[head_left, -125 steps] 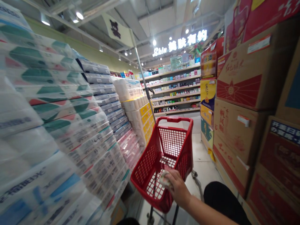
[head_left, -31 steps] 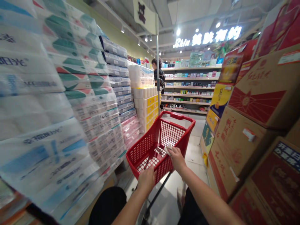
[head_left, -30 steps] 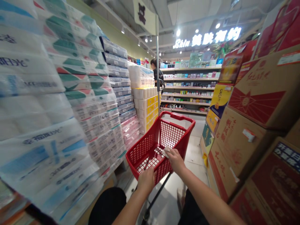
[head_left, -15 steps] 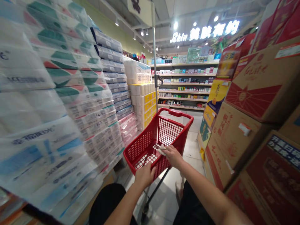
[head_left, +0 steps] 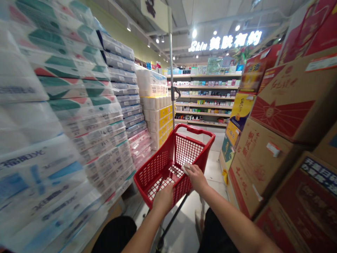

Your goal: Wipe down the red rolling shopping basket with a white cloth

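A red plastic shopping basket (head_left: 155, 167) with lattice walls sits on a dark wheeled frame in front of me. My left hand (head_left: 163, 199) is closed over its near rim, the fingertips hidden inside. Farther along the same rim, my right hand (head_left: 197, 176) presses a small crumpled white cloth or tissue (head_left: 185, 167) against the edge, its fingers closed round it. Inside the basket, the bottom (head_left: 164, 182) shows a thin dark object (head_left: 160, 183) that I cannot make out. The basket's red handle (head_left: 196, 130) rises at the far end.
Wrapped tissue packs (head_left: 97, 116) are piled high on my left. Stacked cartons (head_left: 279, 102) line the right side. Shelves of small goods (head_left: 207, 93) stand ahead. A metal pole (head_left: 171, 63) with a pale cloth (head_left: 155, 12) rises behind the basket.
My right hand has slid a little away from my left along the rim, with the white piece in it. My left hand stays on the rim. The view has shifted slightly.
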### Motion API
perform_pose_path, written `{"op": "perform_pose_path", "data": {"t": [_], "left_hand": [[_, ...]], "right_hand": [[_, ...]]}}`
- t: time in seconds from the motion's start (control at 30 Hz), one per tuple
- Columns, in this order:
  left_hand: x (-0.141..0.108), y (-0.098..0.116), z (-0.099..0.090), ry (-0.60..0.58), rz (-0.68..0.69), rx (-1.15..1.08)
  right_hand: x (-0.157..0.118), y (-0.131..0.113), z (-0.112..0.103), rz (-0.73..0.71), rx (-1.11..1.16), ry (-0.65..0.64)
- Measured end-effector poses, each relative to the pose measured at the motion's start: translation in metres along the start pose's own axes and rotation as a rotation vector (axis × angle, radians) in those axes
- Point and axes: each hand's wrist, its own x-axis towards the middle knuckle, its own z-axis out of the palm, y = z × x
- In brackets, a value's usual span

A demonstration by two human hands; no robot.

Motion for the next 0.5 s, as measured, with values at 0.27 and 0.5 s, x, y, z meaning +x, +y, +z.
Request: {"op": "perform_pose_path", "data": {"t": [0.27, 0.5], "left_hand": [[-0.0027, -0.0023, -0.0011, 0.016, 0.012, -0.040], [-0.0075, -0.0023, -0.0077, -0.003, -0.022, -0.036]], "right_hand": [[0.0071, 0.0057, -0.0029, -0.032, 0.013, -0.008], [0.0012, 0.0051, -0.0018, -0.129, 0.067, -0.056]]}}
